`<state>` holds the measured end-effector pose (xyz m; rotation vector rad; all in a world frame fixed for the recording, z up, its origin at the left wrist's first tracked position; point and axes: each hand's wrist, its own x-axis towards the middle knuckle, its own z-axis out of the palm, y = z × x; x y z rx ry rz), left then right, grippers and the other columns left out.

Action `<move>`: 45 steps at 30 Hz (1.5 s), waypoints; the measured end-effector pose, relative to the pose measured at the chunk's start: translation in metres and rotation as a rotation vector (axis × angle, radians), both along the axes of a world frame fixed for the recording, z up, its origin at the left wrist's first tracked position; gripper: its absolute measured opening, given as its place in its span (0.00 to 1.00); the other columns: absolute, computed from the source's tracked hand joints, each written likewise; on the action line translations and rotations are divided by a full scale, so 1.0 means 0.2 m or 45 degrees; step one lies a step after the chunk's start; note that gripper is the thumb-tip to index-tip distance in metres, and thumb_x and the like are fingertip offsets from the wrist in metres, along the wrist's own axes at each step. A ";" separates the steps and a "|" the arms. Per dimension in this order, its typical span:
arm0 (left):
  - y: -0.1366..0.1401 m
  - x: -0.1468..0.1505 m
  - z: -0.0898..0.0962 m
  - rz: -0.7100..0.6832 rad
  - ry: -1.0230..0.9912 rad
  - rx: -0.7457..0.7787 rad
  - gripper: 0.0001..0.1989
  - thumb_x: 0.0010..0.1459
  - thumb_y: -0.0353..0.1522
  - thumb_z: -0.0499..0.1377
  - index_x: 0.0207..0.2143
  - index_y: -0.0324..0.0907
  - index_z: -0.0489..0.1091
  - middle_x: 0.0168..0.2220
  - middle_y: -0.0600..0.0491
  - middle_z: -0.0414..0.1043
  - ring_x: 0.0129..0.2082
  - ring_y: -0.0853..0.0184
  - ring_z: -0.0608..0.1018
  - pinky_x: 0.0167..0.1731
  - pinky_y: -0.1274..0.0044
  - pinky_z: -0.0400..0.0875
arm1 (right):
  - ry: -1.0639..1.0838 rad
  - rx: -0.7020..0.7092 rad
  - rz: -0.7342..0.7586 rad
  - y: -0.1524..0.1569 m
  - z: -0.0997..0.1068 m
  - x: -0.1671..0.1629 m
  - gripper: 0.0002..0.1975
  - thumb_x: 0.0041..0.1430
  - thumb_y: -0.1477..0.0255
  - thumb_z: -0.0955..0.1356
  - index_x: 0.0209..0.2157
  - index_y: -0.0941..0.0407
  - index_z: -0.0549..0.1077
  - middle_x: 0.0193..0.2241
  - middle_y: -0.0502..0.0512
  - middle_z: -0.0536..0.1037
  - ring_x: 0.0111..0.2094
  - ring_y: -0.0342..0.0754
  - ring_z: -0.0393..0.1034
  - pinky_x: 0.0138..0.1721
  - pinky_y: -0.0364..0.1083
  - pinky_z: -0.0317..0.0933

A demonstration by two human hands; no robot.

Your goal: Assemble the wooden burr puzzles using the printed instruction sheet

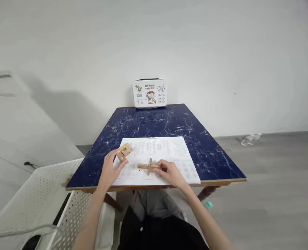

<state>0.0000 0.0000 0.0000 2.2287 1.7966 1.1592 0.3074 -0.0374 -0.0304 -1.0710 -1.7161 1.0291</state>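
A printed white sheet (180,159) lies along the near edge of the blue table. On its left part sits a small cluster of notched wooden pieces (126,149). The thumb and fingers of my left hand (110,170) close around a wooden block (121,156) at the near side of that cluster. Toward the sheet's middle, wooden sticks form a cross shape (149,166), one stick lying crosswise over the others. My right hand (171,172) pinches the right end of this cross with thumb and forefinger. Fine notches are too blurred to make out.
A white case with cartoon prints (150,93) stands at the table's far edge against the wall. The blue marbled table (154,121) has a wooden rim. White perforated baskets (52,177) are at the lower left. A crumpled clear plastic item (250,139) lies on the floor.
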 end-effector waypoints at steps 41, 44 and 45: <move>-0.13 0.03 0.27 -0.128 -0.055 -0.566 0.23 0.56 0.51 0.65 0.46 0.45 0.76 0.42 0.51 0.85 0.45 0.54 0.86 0.49 0.71 0.77 | 0.347 -0.110 -0.061 0.02 0.03 0.01 0.18 0.63 0.52 0.71 0.33 0.53 0.69 0.27 0.49 0.78 0.24 0.46 0.67 0.29 0.45 0.60; -0.09 -0.10 0.22 0.154 -0.067 -0.560 0.25 0.53 0.54 0.64 0.42 0.43 0.76 0.41 0.48 0.85 0.42 0.52 0.86 0.42 0.71 0.80 | 0.259 -0.063 -0.059 0.02 0.02 0.00 0.17 0.64 0.54 0.70 0.34 0.53 0.71 0.26 0.49 0.77 0.25 0.46 0.68 0.30 0.45 0.60; -0.08 -0.12 0.20 0.215 -0.074 -0.585 0.24 0.54 0.53 0.64 0.40 0.43 0.76 0.41 0.48 0.85 0.42 0.53 0.86 0.41 0.71 0.80 | 0.222 -0.046 -0.054 0.02 0.02 0.00 0.16 0.64 0.54 0.70 0.34 0.53 0.71 0.25 0.49 0.77 0.25 0.47 0.69 0.31 0.46 0.60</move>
